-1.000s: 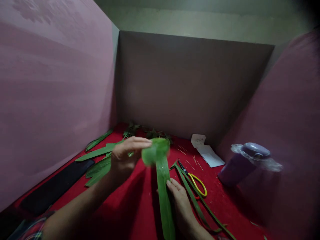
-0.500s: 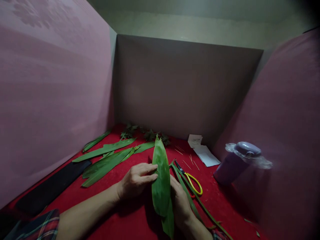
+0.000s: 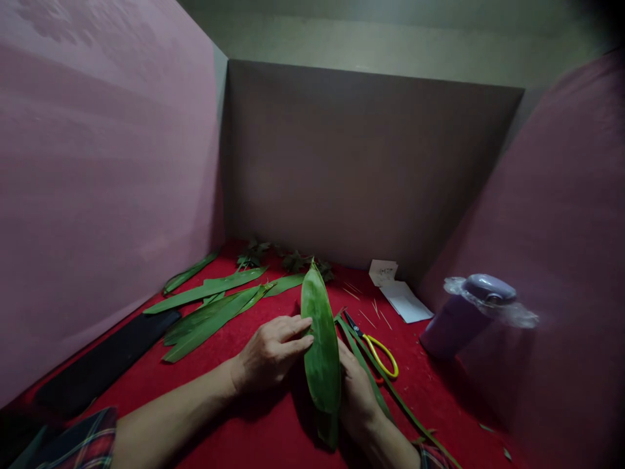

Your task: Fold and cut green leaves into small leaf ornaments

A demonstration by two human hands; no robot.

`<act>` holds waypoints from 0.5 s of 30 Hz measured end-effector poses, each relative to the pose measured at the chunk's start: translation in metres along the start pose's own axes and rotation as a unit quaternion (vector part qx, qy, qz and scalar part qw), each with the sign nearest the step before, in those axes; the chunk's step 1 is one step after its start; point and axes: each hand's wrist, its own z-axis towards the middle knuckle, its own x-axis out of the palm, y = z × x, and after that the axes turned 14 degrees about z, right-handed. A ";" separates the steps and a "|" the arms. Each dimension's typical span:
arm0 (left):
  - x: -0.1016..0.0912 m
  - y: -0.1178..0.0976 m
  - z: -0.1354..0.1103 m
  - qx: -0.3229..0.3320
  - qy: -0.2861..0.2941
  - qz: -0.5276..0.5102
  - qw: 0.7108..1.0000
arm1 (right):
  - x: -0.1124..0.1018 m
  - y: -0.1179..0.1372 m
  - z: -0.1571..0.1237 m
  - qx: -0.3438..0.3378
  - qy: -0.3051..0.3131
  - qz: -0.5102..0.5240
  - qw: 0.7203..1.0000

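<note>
A long green leaf (image 3: pixel 321 345) stands out between my hands, its pointed tip toward the back and a second leaf end (image 3: pixel 328 430) showing beneath it. My left hand (image 3: pixel 273 352) pinches its left edge, thumb and fingertips resting on the surface. Along the right edge, my right hand (image 3: pixel 359 394) grips it from the side and below; most of those fingers are hidden behind the leaf. Just right of my right hand lie long narrow leaf strips (image 3: pixel 375 374) and yellow-handled scissors (image 3: pixel 381 355).
Several long leaves (image 3: pixel 215 326) and a black flat case (image 3: pixel 105 365) lie at left on the red cloth (image 3: pixel 234 430). Dark leafy sprigs (image 3: pixel 293 262) sit at the back. Thin sticks (image 3: pixel 368 318), white papers (image 3: pixel 405 301) and a purple bin (image 3: pixel 459 322) with a plastic liner stand right.
The held leaf has tilted slightly, and its sides now curve more. The lower leaf end sticks out less below it. Both hands keep their hold; the view has shifted a little.
</note>
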 end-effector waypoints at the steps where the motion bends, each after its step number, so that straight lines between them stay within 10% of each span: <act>1: 0.000 0.000 0.000 0.000 0.000 0.000 1.000 | 0.000 0.000 0.000 0.001 0.000 0.000 1.000; 15: -0.010 0.021 0.003 -0.170 -0.084 0.103 0.977 | 0.006 0.002 -0.003 -0.025 -0.057 -0.029 0.998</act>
